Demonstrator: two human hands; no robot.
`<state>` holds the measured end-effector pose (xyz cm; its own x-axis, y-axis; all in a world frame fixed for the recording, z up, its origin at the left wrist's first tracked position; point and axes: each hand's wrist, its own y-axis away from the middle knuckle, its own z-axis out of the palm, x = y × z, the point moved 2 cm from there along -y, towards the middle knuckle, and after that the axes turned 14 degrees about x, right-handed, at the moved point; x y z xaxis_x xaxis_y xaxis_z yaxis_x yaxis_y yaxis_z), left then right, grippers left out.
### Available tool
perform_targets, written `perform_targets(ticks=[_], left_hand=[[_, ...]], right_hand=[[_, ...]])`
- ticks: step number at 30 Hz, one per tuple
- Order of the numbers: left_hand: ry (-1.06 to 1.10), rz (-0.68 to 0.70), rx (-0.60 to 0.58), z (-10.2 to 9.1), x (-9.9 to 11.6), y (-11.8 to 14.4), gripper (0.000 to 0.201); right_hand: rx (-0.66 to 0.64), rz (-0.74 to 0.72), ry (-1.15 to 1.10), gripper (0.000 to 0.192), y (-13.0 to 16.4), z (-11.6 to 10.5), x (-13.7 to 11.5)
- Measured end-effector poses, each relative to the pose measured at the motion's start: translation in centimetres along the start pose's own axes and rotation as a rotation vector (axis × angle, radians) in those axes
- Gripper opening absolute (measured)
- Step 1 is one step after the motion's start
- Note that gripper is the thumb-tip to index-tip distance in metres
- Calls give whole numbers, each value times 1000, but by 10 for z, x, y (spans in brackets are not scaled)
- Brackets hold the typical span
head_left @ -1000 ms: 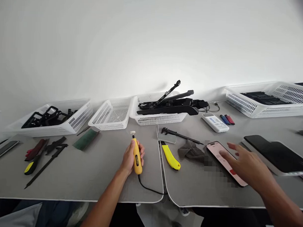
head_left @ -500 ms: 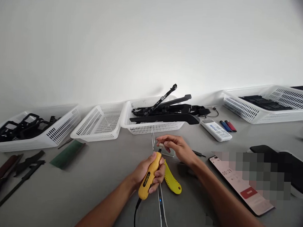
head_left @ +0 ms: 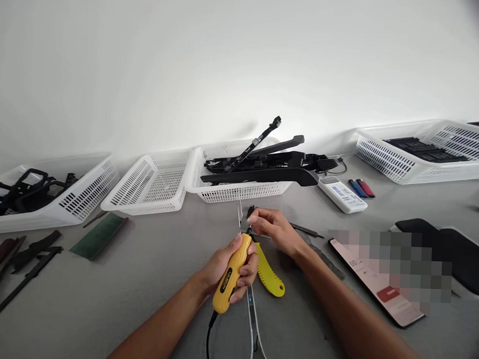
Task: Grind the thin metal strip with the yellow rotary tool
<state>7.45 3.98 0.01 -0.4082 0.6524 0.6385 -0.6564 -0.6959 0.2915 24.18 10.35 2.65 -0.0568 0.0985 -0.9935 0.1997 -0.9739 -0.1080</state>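
My left hand (head_left: 236, 271) is wrapped round a yellow pen-shaped rotary tool (head_left: 232, 278) with a black cord at its lower end. Its black tip points up and away from me. At that tip my right hand (head_left: 275, 228) pinches the tool's small bit (head_left: 250, 225), mostly covered by thumb and forefinger. Under the hands lies a yellow utility knife (head_left: 270, 272). A thin dark rod-like tool (head_left: 306, 230) rests just beyond my right wrist, partly hidden by it. A white-edged strip with a small blue light (head_left: 251, 300) runs beneath the left hand.
White baskets with black plastic parts stand at left (head_left: 85, 195), centre (head_left: 242, 192) and right (head_left: 404, 175); an empty basket (head_left: 144, 207) sits between. To the right are a phone (head_left: 373, 273), a white device (head_left: 343, 195) and two lighters (head_left: 360, 188). A green block (head_left: 98, 236) lies left.
My right thumb and forefinger have closed on the bit at the tool's tip, which showed whitish between looser fingers before. The view has shifted slightly.
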Motion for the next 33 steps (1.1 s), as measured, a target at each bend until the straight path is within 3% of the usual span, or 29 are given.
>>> perform_targets(ticks=[4, 8, 12, 16, 21, 25, 29, 33], left_hand=[[20, 51, 48, -1, 3, -2, 48], [35, 248, 200, -6, 17, -4, 47], [76, 481, 395, -12, 38, -2, 46], [194, 608, 489, -16, 51, 2, 44], [182, 646, 535, -18, 55, 7, 45], [138, 648, 520, -16, 57, 10, 44], [110, 639, 468, -16, 61, 11, 45], [54, 625, 426, -15, 59, 11, 47]], right_hand=[[37, 35, -14, 47, 2, 2, 2], [51, 21, 8, 53, 6, 8, 2], [-68, 39, 56, 57, 17, 24, -1], [-202, 71, 135, 52, 30, 43, -2], [-274, 157, -32, 43, 40, 60, 5], [-232, 260, -97, 40, 41, 63, 8], [-161, 248, -99, 37, 41, 62, 4], [-192, 239, -164, 36, 42, 62, 2]])
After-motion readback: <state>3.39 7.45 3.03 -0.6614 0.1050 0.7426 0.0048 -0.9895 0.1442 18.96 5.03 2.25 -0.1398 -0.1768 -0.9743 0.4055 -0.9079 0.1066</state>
